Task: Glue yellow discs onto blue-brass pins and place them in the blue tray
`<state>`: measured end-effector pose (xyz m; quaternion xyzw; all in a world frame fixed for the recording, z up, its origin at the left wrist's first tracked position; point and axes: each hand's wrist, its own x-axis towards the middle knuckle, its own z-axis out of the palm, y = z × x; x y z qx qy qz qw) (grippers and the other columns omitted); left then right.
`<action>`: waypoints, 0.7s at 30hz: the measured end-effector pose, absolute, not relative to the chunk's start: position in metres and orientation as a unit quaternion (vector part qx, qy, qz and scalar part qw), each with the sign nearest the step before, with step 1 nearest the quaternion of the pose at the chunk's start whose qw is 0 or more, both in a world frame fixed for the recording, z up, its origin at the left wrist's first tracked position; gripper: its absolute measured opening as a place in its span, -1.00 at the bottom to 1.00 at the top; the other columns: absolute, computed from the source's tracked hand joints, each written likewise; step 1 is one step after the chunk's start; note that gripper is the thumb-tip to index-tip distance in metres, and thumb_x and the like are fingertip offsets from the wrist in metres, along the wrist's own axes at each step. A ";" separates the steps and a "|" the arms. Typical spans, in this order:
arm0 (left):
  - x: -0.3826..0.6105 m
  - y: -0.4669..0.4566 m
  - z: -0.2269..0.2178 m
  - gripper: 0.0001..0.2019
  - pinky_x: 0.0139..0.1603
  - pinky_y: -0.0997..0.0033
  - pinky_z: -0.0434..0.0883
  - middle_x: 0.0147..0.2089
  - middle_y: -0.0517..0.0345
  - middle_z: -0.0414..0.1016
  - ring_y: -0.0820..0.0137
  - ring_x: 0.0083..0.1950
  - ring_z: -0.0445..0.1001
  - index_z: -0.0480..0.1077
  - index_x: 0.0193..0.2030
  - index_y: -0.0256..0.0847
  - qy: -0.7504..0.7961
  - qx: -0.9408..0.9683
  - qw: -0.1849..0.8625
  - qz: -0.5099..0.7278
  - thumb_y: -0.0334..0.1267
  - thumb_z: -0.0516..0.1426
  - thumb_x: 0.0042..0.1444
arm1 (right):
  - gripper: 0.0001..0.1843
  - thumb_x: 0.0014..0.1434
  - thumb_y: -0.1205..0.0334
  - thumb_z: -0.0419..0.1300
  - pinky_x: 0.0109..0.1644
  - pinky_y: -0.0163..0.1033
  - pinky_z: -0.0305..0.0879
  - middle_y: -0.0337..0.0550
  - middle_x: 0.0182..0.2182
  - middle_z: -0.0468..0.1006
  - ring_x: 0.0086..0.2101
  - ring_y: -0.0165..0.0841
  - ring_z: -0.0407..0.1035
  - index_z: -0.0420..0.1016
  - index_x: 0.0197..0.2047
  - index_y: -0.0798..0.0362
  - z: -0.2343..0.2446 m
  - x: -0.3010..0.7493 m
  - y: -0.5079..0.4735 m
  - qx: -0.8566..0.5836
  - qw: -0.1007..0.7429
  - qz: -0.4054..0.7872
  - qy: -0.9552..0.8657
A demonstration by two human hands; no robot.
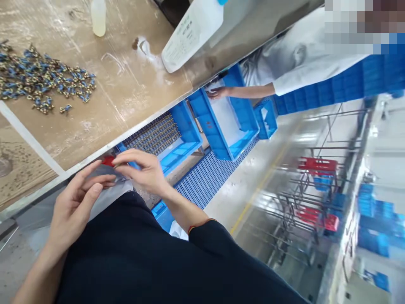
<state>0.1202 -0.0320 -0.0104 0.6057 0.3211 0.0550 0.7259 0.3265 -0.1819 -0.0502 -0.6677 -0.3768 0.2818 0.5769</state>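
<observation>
My left hand [76, 202] is raised with its fingers spread, close to a small red piece [109, 161] at the table's edge. My right hand [142, 169] curves over a narrow blue piece [134, 164], its fingertips near the red one. Whether it grips them is hard to tell. A heap of brass-coloured clasps with blue parts [42, 78] lies on the wooden table [126, 114], well beyond both hands. A blue crate [185, 131] holds rows of similar parts. A co-worker's hand [218, 93] rests in a white-lined blue crate [232, 122].
A small plastic bottle [98, 17] and a white jug [193, 36] stand at the table's far side. Blue slatted flooring [202, 181] lies below the table's metal edge [95, 147]. Metal racks with red crates [316, 164] and stacked blue crates [373, 207] stand farther away.
</observation>
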 end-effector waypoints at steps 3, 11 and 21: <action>0.126 -0.032 -0.005 -0.36 0.56 -0.12 0.67 0.29 -0.05 0.81 0.02 0.29 0.82 0.47 0.64 -0.05 0.348 0.601 0.719 0.011 0.11 0.37 0.56 | -0.72 0.58 0.10 0.34 0.28 -0.13 0.64 -0.05 0.10 0.86 0.04 -0.33 0.73 0.73 0.21 0.03 -0.073 0.366 -0.233 -0.847 0.366 0.282 -0.263; 0.115 -0.026 -0.010 -0.36 0.55 -0.13 0.62 0.22 -0.02 0.83 0.00 0.26 0.79 0.54 0.56 -0.02 0.353 0.634 0.688 0.020 0.17 0.42 0.48 | -0.84 0.51 0.27 0.38 0.34 -0.07 0.57 -0.03 0.10 0.83 0.15 -0.17 0.69 0.77 0.09 0.05 -0.136 0.395 -0.277 -0.873 -0.003 0.419 -0.250; 0.101 -0.031 -0.012 -0.44 0.52 -0.10 0.66 0.23 -0.03 0.82 0.00 0.28 0.80 0.59 0.51 0.00 0.364 0.639 0.677 0.021 0.13 0.42 0.50 | -0.50 0.56 -0.07 0.44 0.34 0.18 0.71 0.02 0.33 0.69 0.22 -0.10 0.66 0.62 0.39 0.01 -0.161 0.378 -0.264 -0.837 -0.162 0.439 -0.283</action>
